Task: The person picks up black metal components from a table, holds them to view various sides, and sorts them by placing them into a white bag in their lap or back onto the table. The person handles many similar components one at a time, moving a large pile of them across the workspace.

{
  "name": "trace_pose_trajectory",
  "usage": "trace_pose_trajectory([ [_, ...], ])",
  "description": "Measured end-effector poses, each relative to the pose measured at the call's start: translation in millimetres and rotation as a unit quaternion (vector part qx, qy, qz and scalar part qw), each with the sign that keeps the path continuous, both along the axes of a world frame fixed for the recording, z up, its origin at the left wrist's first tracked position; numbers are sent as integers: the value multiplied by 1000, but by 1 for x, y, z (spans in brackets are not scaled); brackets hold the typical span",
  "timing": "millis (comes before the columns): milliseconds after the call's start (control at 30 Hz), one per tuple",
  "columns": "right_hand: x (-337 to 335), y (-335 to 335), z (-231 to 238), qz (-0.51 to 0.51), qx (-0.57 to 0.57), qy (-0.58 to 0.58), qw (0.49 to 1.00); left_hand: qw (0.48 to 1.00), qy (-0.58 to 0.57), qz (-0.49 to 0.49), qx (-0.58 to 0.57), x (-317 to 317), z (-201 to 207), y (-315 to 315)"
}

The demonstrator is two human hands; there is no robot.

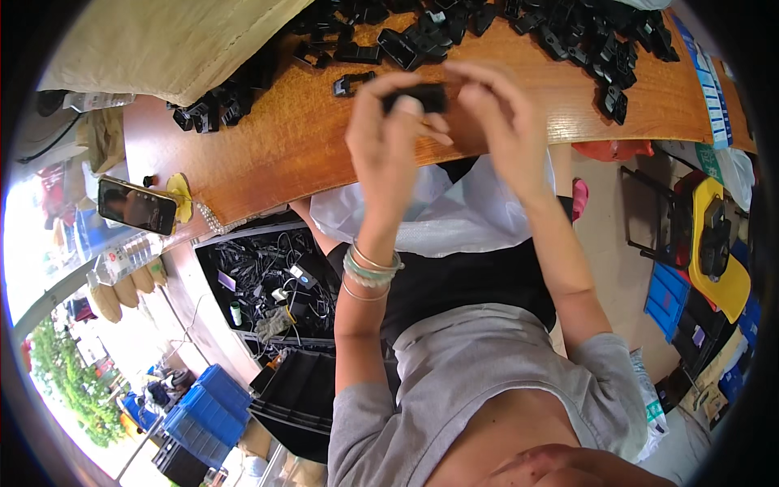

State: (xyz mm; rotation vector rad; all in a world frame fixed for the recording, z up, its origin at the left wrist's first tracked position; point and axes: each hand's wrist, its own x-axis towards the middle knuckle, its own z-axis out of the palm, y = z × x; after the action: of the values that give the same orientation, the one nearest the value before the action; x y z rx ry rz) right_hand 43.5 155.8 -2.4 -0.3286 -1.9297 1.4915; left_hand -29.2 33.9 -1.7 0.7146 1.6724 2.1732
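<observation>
Above the front part of the wooden table, my left hand (383, 130) is closed around a small black plastic part (428, 98), its thumb laid over it. The part is smeared by motion, so its exact kind does not show. My right hand (513, 130) hovers just to the right of it, blurred, with fingers curved and apart and nothing seen in them. On the table behind my left hand lies a single black plastic clip-like piece (354, 84). Farther back, many similar black plastic pieces (410, 47) lie in a loose heap.
Brown wrapping (154, 49) covers the table's far left. A phone (136, 206) stands by the left edge. White plastic sheeting (462, 215) lies over my lap. Below left is a bin of cables (268, 276); a yellow chair (718, 260) stands at the right.
</observation>
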Motion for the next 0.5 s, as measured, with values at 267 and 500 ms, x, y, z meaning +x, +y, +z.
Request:
trace_pose_trajectory([
  [267, -37, 64, 6, -87, 517, -142, 840, 974, -53, 35, -217, -55, 25, 32],
  [500, -19, 61, 4, -130, 480, -87, 863, 964, 41, 29, -261, -60, 21, 24],
])
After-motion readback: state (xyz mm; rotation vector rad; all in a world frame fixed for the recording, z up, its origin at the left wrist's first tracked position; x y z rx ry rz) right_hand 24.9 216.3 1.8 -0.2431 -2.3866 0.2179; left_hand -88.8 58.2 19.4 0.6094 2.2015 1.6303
